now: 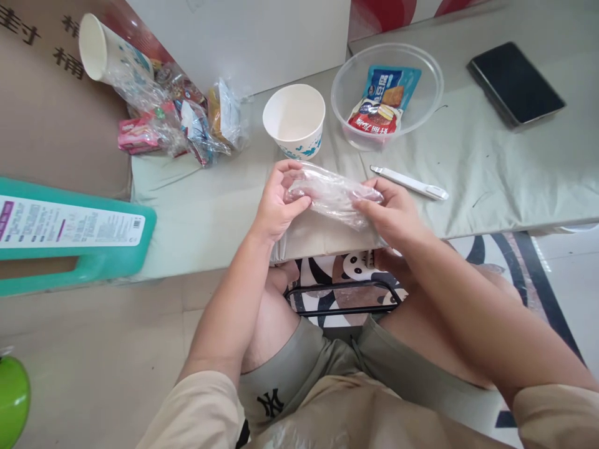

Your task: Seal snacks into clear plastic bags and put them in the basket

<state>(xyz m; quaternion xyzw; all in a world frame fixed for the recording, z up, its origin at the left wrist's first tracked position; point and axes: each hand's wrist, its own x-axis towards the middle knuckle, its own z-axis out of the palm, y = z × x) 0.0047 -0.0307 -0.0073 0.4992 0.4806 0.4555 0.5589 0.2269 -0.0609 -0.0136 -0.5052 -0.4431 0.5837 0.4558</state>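
Observation:
A crumpled clear plastic bag (330, 194) is stretched between my two hands, above the front edge of the cloth-covered surface. My left hand (279, 202) pinches its left end between thumb and fingers. At the other end, my right hand (392, 211) grips the plastic the same way. Just beyond the bag stands a white paper cup (296, 121) with a blue-green pattern, upright and open at the top. A white utility knife (409, 182) lies right behind my right hand. Farther back, a clear round plastic bowl (340, 117) holds a blue snack packet (390, 84) and a red one (374, 117).
A black phone (517, 81) lies at the back right. Wrapped snacks (187, 118) and a tipped paper cup (110, 53) are heaped at the left by a cardboard box (56, 125). A teal jug (116, 218) lies at the left edge. Below is a panda-print mat (322, 271).

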